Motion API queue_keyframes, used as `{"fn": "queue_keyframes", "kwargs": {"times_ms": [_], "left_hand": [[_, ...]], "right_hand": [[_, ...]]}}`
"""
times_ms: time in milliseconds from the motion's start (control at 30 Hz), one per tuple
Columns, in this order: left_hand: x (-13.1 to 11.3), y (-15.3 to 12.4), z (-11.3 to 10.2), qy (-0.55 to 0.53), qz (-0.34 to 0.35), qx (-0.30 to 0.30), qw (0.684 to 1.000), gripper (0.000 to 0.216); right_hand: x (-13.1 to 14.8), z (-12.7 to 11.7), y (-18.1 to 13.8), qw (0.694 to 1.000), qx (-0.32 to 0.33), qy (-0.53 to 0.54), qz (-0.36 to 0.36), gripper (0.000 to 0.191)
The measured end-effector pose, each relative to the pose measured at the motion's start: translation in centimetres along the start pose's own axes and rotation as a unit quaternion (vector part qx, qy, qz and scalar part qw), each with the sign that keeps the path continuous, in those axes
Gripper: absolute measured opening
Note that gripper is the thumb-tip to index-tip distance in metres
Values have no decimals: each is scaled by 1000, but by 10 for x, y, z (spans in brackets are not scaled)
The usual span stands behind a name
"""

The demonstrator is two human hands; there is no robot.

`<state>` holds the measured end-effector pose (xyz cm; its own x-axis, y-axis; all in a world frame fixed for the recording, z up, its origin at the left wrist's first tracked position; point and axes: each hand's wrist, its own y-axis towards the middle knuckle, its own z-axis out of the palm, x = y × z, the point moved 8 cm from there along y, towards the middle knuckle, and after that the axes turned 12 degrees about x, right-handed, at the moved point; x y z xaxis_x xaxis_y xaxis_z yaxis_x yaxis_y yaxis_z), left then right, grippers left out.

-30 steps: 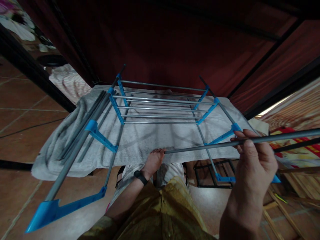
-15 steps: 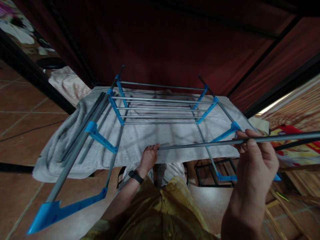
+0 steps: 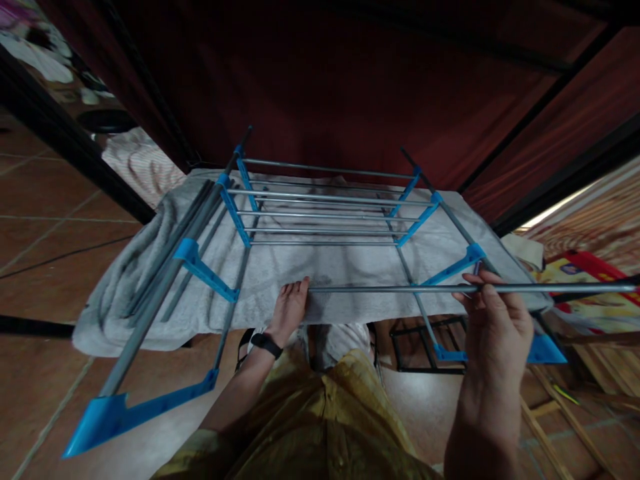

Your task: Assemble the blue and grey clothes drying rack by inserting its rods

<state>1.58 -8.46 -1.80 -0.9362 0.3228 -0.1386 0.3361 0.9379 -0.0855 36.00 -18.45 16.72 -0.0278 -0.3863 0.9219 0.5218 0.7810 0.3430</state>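
Observation:
A thin grey metal tube (image 3: 370,289) lies level across the front of a partly assembled rack, with both my hands on it. My left hand (image 3: 291,305), a dark watch on its wrist, is closed around the tube's left end. Farther right, my right hand (image 3: 495,317) pinches the tube between thumb and fingers; the tube runs on past it to the right. The rack has grey side poles (image 3: 145,327) and blue plastic brackets (image 3: 207,270). Several crossbars (image 3: 330,215) join its far brackets. Near my right fingers is another blue bracket (image 3: 450,268).
Loose grey tubes (image 3: 173,250) lie on the left of the grey blanket (image 3: 345,267) under the rack. A dark red curtain (image 3: 320,87) hangs behind. At right are a colourful box (image 3: 580,293) and a wooden frame (image 3: 543,413). A low black metal frame (image 3: 400,350) stands below.
The tube has gone from slanting up at the right to nearly level. My right hand has moved left and slightly down, and my left hand slightly left and up.

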Motion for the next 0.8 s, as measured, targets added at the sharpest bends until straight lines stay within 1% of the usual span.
{"fn": "queue_keyframes", "kwargs": {"times_ms": [200,333,400,567,700,800], "left_hand": [[10,3,2,11,3,-11,1000,57],[15,2,3,16,6,-14,1000,54],[17,1,3,19,7,-14,1000,54],[21,-1,4,41,8,-2,999,56],[23,0,6,51,2,5,999,55],[23,0,7,39,5,12,999,55]], "right_hand": [[-20,-9,-5,998,11,-29,50,13],[-33,-13,-10,997,14,-15,75,12],[-40,-15,-12,997,5,2,82,15],[-60,-21,-19,994,-22,31,102,31],[-75,-27,-24,992,-33,45,115,33],[-83,-29,-27,991,-35,48,124,31]]}}
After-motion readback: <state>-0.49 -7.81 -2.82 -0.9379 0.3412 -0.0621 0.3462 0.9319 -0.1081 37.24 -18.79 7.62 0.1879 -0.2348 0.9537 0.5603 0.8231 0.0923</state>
